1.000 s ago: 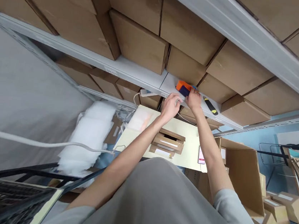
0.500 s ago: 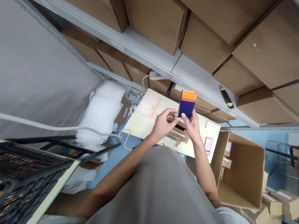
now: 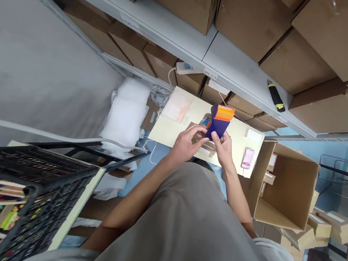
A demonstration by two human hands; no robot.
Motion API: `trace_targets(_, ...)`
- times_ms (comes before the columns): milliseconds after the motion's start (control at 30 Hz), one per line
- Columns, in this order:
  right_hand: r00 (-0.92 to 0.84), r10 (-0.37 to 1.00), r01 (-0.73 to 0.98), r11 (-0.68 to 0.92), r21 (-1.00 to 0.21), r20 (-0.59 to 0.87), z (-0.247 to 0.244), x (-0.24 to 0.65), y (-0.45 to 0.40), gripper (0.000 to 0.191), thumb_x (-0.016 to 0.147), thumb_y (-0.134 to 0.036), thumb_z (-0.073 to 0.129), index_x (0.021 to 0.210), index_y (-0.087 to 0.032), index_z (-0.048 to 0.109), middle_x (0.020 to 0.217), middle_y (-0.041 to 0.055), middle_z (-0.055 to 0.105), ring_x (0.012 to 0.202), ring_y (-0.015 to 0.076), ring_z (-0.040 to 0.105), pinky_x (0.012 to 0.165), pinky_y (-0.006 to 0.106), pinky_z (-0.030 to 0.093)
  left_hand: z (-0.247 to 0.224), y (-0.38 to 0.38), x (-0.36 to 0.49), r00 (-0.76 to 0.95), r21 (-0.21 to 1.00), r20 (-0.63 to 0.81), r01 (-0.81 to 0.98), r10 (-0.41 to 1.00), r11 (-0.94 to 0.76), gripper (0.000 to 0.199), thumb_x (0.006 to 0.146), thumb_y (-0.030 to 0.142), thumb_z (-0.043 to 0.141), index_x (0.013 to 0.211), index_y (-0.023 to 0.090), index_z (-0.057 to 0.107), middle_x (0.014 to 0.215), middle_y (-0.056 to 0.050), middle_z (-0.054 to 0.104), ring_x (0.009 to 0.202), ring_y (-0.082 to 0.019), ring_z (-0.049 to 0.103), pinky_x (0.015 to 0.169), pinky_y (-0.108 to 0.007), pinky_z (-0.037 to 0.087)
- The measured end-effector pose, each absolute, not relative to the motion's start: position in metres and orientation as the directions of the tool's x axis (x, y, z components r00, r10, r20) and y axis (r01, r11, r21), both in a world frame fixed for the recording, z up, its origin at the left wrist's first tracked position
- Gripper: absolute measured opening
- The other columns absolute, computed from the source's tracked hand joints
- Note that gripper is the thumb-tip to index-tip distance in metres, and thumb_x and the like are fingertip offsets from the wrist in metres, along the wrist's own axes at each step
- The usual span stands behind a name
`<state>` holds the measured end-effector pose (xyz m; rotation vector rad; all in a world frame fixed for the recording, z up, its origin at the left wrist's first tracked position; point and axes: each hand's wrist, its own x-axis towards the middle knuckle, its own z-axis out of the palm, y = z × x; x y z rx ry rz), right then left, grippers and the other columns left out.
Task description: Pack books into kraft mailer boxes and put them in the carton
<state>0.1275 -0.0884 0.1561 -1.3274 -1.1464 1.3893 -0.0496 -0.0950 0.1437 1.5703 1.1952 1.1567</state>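
Note:
Above a pale table, I hold up a dark purple-blue, box-shaped item with an orange band across its top end. My right hand grips its lower part, thumb across the near face. The fingers of my left hand are bent and pressed against the item's lower left edge. Behind it, a small round item with blue and orange colours partly shows. Brown cardboard lies on the table below my hands, mostly covered by them. I cannot make out what kind of item I hold.
A phone lies on the table's right side, beside an open cardboard box. A black-and-yellow utility knife rests on the shelf edge overhead. White foam wrap and a black crate stand at left.
The purple-blue item has tilted to the right and turned, showing its left side. The round blue item has come into sight behind it. The view has shifted slightly.

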Motion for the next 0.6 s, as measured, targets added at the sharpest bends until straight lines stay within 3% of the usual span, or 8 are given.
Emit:
trace_targets(133, -0.072, 0.978, 0.027, -0.195, -0.98, -0.196, 0.151, 0.137, -0.095, 0.065, 0.087, -0.079, 0.085, 0.123, -0.026, 0.075, 0.124, 0.0085, 0.084, 0.12, 0.03, 0.079, 0.114, 0.048, 0.063, 0.152, -0.099, -0.059, 0.124, 0.936, 0.193, 0.273, 0.973, -0.221, 0.025, 0.103, 0.039, 0.077, 0.124, 0.024, 0.073, 0.12, -0.008, 0.078, 0.109, -0.023, 0.076, 0.098, -0.039, 0.066)
trace_targets(300, -0.079, 0.992, 0.233, -0.076, -0.969, -0.097, 0.16, 0.15, -0.114, 0.059, 0.093, -0.075, 0.082, 0.125, -0.026, 0.075, 0.119, 0.0075, 0.081, 0.117, 0.0289, 0.077, 0.106, 0.042, 0.064, 0.186, -0.092, -0.07, 0.029, 0.938, 0.273, 0.215, 0.962, -0.272, 0.045, 0.105, 0.051, 0.075, 0.14, 0.024, 0.069, 0.135, -0.011, 0.073, 0.121, -0.024, 0.075, 0.103, -0.039, 0.066)
trace_targets(400, -0.099, 0.994, 0.34, -0.006, -0.94, -0.042, 0.168, 0.159, -0.125, 0.049, 0.1, -0.067, 0.078, 0.126, -0.026, 0.074, 0.119, 0.0081, 0.081, 0.11, 0.0273, 0.076, 0.101, 0.041, 0.064, 0.211, -0.087, -0.073, 0.07, 0.915, 0.308, 0.251, 0.949, -0.315, 0.041, 0.104, 0.054, 0.075, 0.134, 0.025, 0.074, 0.132, -0.011, 0.074, 0.125, -0.027, 0.073, 0.103, -0.042, 0.067)
trace_targets(600, -0.169, 0.98, 0.566, 0.184, -0.804, 0.105, 0.173, 0.182, -0.134, 0.026, 0.107, -0.044, 0.072, 0.126, -0.026, 0.072, 0.117, 0.0103, 0.08, 0.105, 0.0294, 0.074, 0.097, 0.046, 0.065, 0.242, -0.087, -0.073, 0.184, 0.879, 0.327, 0.302, 0.927, -0.37, 0.02, 0.101, 0.041, 0.078, 0.117, 0.029, 0.081, 0.117, -0.006, 0.079, 0.117, -0.028, 0.076, 0.113, -0.051, 0.065)
